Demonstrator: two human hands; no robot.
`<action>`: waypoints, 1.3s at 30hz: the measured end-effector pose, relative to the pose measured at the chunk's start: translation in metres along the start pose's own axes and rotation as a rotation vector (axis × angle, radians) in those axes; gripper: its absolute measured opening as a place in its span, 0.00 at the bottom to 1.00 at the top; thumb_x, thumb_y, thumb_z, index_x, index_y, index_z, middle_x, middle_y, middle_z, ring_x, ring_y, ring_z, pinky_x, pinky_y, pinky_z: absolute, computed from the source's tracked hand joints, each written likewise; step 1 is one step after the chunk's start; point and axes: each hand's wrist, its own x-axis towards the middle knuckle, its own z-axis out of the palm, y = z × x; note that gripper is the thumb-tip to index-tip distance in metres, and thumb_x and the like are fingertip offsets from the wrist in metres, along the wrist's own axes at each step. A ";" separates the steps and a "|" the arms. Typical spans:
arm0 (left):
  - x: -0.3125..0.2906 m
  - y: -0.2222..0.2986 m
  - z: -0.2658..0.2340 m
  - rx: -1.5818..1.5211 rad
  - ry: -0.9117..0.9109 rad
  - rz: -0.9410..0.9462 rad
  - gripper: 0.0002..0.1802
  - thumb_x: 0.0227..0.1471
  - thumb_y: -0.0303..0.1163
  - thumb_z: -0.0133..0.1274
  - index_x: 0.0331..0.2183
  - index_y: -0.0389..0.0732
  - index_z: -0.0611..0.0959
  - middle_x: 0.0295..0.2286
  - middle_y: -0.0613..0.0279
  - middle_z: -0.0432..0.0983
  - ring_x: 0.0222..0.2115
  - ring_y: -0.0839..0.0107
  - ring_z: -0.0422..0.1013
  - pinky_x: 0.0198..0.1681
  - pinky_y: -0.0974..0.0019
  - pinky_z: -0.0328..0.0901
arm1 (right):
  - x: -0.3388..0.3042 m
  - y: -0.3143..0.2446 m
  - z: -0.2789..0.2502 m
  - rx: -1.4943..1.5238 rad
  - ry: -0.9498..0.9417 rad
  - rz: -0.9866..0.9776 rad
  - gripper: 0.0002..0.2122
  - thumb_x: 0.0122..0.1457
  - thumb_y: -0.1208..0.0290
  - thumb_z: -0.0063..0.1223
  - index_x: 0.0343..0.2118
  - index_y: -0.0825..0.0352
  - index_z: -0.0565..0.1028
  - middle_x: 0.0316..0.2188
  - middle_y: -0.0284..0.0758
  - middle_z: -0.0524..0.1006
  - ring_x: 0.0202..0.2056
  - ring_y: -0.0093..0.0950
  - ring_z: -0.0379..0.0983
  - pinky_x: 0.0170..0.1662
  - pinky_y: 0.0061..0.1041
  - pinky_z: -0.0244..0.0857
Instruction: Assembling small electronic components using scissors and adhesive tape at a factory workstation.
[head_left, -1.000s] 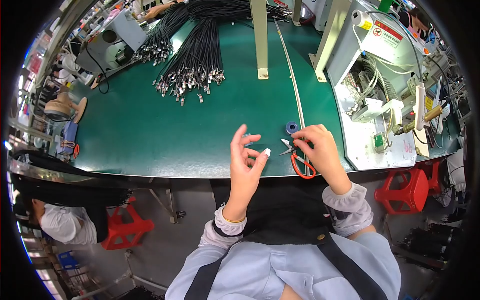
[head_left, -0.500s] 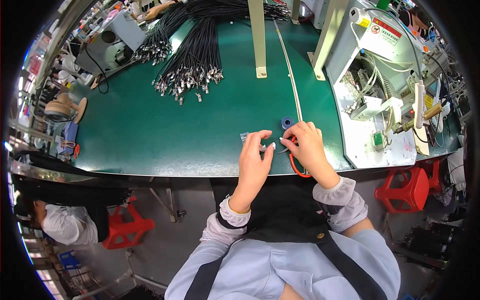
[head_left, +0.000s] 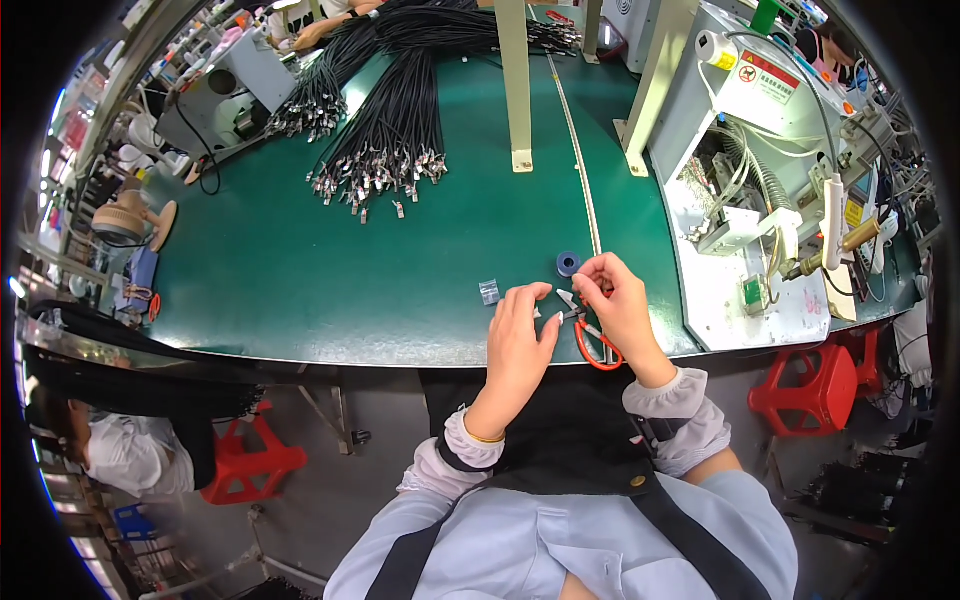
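I see the red-handled snips [head_left: 592, 340] lying at the near edge of the green table [head_left: 300, 270], partly under the right hand [head_left: 620, 305], with the red loop showing just below the palm and the metal tips pointing left toward the left hand [head_left: 520, 335]. The right hand's fingers are curled and pinched together near the top of the snips; what they pinch is too small for me to tell. My left hand rests on the table edge just beside the tips, its fingers held loosely together and stretched forward, holding nothing that I can make out. Just beyond the right hand's fingertips sits a small blue spool [head_left: 568, 263], and a little left of it, near the left fingertips, lies a small clear packet [head_left: 488, 291]. Farther up the table, well apart from both hands, are bundles of black cables [head_left: 390, 130] with metal ends. To the right stands a white machine [head_left: 760, 190] with hoses and wires.
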 end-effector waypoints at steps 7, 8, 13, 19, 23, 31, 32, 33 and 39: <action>-0.003 0.002 0.002 -0.164 0.013 -0.134 0.17 0.43 0.22 0.55 0.38 0.36 0.70 0.34 0.60 0.69 0.33 0.71 0.66 0.35 0.70 0.62 | 0.002 -0.006 -0.001 -0.653 -0.113 -0.338 0.05 0.44 0.72 0.59 0.24 0.64 0.74 0.25 0.29 0.72 0.29 0.30 0.65 0.35 0.28 0.58; -0.003 0.004 0.001 -0.289 0.026 -0.211 0.15 0.45 0.23 0.54 0.38 0.37 0.70 0.34 0.60 0.69 0.33 0.71 0.66 0.35 0.70 0.62 | 0.002 -0.007 0.000 -0.743 -0.123 -0.339 0.05 0.44 0.71 0.59 0.24 0.63 0.74 0.25 0.29 0.72 0.30 0.29 0.65 0.35 0.28 0.58; -0.004 0.000 -0.004 -0.902 0.086 -0.299 0.13 0.50 0.27 0.52 0.39 0.38 0.71 0.36 0.63 0.69 0.31 0.78 0.65 0.35 0.74 0.61 | 0.003 -0.007 0.002 -0.786 -0.135 -0.302 0.05 0.44 0.71 0.59 0.23 0.62 0.75 0.26 0.28 0.71 0.32 0.29 0.65 0.35 0.29 0.57; -0.005 0.002 -0.018 -0.877 0.021 -0.283 0.13 0.53 0.30 0.48 0.42 0.37 0.71 0.37 0.62 0.69 0.32 0.79 0.66 0.33 0.77 0.61 | -0.006 -0.019 0.004 -0.461 0.014 -0.395 0.04 0.47 0.76 0.56 0.27 0.66 0.75 0.26 0.31 0.71 0.30 0.27 0.65 0.32 0.23 0.58; -0.005 0.000 -0.024 -0.998 -0.006 -0.326 0.14 0.55 0.32 0.46 0.43 0.37 0.71 0.37 0.61 0.69 0.34 0.78 0.67 0.34 0.76 0.62 | -0.014 -0.029 0.000 -0.212 -0.070 -0.256 0.05 0.48 0.77 0.54 0.30 0.67 0.75 0.28 0.31 0.72 0.30 0.22 0.66 0.33 0.20 0.58; -0.006 0.011 -0.029 -1.276 0.093 -0.346 0.14 0.56 0.32 0.45 0.44 0.39 0.67 0.40 0.58 0.67 0.37 0.75 0.68 0.36 0.72 0.64 | -0.034 -0.047 0.011 -0.096 -0.146 -0.223 0.08 0.46 0.79 0.57 0.31 0.69 0.75 0.29 0.32 0.72 0.31 0.20 0.68 0.32 0.18 0.61; -0.007 0.012 -0.029 -1.278 0.089 -0.341 0.14 0.56 0.32 0.45 0.44 0.39 0.66 0.41 0.58 0.66 0.37 0.74 0.68 0.36 0.72 0.64 | -0.035 -0.047 0.012 -0.117 -0.138 -0.245 0.08 0.45 0.79 0.58 0.31 0.69 0.75 0.30 0.32 0.72 0.31 0.21 0.68 0.32 0.18 0.62; -0.007 0.013 -0.029 -1.279 0.085 -0.336 0.15 0.56 0.31 0.45 0.44 0.40 0.65 0.41 0.58 0.66 0.37 0.74 0.68 0.36 0.71 0.64 | -0.035 -0.046 0.012 -0.117 -0.137 -0.245 0.08 0.45 0.79 0.58 0.31 0.69 0.75 0.30 0.32 0.72 0.31 0.21 0.68 0.32 0.18 0.62; -0.010 0.014 -0.027 -1.301 0.070 -0.323 0.14 0.56 0.31 0.44 0.44 0.40 0.65 0.41 0.58 0.66 0.37 0.74 0.68 0.37 0.70 0.64 | -0.034 -0.041 0.012 -0.209 -0.078 -0.351 0.09 0.41 0.80 0.61 0.28 0.69 0.76 0.28 0.33 0.73 0.30 0.22 0.68 0.31 0.19 0.62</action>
